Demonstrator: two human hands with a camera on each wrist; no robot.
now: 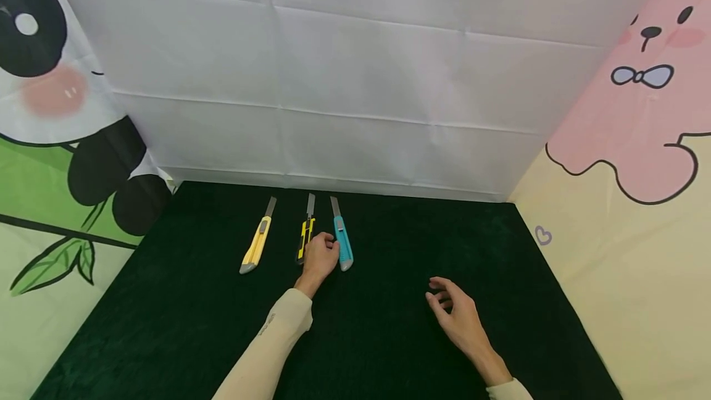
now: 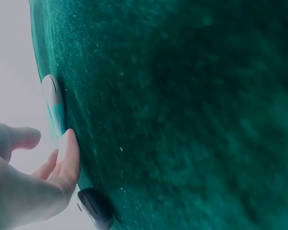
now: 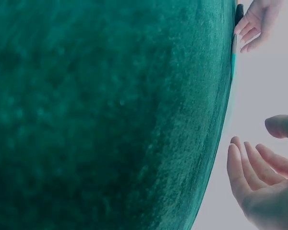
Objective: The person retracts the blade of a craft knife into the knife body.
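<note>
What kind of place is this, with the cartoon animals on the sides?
Probably a small curtained-off work corner, maybe indoors: there's a dark green tabletop, a creased white sheet behind it, and cartoon-printed sheets on both sides.

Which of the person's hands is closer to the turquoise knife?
Left. The left hand is right beside the turquoise knife, on its left; the right hand is well apart from it, to its right and nearer the person.
</note>
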